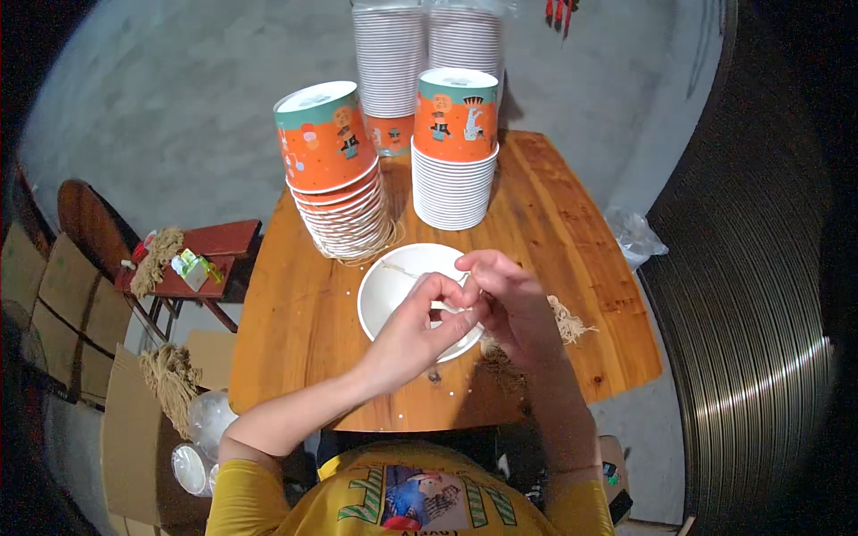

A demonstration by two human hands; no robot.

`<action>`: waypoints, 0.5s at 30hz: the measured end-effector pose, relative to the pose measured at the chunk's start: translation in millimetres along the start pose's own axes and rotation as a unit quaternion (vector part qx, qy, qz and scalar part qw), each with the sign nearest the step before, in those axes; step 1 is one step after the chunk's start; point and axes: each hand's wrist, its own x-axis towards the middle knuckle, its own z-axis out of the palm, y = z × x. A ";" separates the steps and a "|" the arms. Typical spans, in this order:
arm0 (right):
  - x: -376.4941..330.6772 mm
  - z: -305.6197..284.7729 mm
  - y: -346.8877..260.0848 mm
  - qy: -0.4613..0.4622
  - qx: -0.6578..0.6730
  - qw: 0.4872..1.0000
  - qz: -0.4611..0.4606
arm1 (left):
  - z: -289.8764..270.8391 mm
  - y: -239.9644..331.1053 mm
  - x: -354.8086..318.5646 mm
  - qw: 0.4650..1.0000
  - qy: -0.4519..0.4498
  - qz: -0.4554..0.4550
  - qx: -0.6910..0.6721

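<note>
A white paper bucket [368, 302] stands with its open mouth up on the wooden table, close in front of me. Over that mouth, my left hand [418, 323] and my right hand [511, 308] meet with fingertips pinched together. A thin pale cord [398, 267] runs across the bucket's far inner side to my fingers, which hide the rest of it. Beside my right hand lies a bundle of beige cord strands [570, 322], partly covered by the wrist.
Beyond the bucket stand a leaning stack of orange paper buckets [329, 143] with cords around their rims and a second upside-down stack [456, 125]. Taller wrapped stacks [390, 58] are behind. Left are a red bench [214, 246] and a cardboard box [134, 438]; right, a ribbed shutter [751, 295].
</note>
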 end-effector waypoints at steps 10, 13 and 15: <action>0.7 -10.0 0.4 -0.025 0.099 0.995 0.004 | 7.0 4.5 4.4 0.973 -0.059 -0.072 -0.213; -0.5 -14.5 2.0 -0.002 0.090 0.996 0.009 | 6.1 3.7 3.6 0.967 -0.063 -0.106 -0.221; -0.5 -19.5 2.9 0.026 0.063 0.998 0.001 | 1.7 8.0 2.1 0.964 -0.105 -0.141 -0.200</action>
